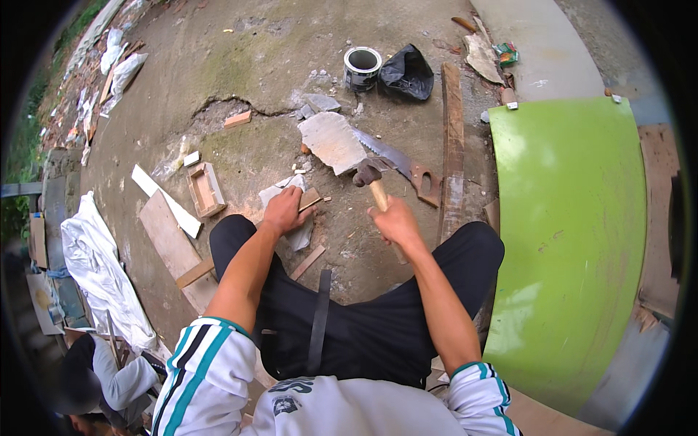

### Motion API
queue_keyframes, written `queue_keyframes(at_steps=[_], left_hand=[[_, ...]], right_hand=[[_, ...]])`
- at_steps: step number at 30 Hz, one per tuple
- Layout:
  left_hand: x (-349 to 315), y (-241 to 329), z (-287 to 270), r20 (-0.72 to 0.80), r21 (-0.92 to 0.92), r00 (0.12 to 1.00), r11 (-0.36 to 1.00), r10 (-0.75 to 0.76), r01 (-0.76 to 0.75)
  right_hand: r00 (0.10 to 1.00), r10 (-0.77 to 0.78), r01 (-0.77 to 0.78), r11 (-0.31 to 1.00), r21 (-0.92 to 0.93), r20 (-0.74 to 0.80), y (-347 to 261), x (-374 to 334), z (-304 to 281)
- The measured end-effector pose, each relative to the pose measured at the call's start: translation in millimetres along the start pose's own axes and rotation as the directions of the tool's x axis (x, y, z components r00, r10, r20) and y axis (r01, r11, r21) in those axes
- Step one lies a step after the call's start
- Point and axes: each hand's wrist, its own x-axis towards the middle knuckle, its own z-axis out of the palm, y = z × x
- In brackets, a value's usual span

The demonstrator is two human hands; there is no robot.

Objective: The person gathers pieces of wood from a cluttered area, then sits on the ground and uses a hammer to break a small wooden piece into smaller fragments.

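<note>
In front of my knees, my right hand (397, 221) is wrapped round the wooden handle of a hammer (378, 192). Its dark metal head is raised just right of my left hand. My left hand (284, 209) grips a short strip of wood (309, 198) over a pale, flat piece of stone (299, 235); the fingers partly hide the strip. Beyond the hammer lies a larger flat stone slab (331, 141). A handsaw (396, 158) with a wooden handle rests beside that slab, its blade partly covered.
Left of my knee are a small wooden box (206, 190), a white strip (166, 200) and a board (173, 240). A can (362, 68) and black bag (407, 73) stand ahead. A long timber (452, 138) and green panel (567, 240) lie right. Another person (123, 381) sits lower left.
</note>
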Motion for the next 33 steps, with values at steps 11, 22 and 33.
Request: queue_keyframes(at_steps=[11, 22, 33], left_hand=[[32, -23, -26, 0.118, -0.52, 0.993, 0.853, 0.015, 0.049], [100, 100, -16, 0.217, -0.376, 0.971, 0.927, 0.102, -0.013], [24, 82, 33, -0.15, 0.079, 0.981, 0.991, 0.119, -0.108]], right_hand=[[0.979, -0.168, 0.158, 0.983, -0.097, -0.112, 27, -25, -15], [0.992, 0.093, -0.108, 0.978, -0.178, -0.09, 75, -46, -50], [0.996, 0.091, -0.086, 0.936, -0.341, -0.003, 71, -39, -46]])
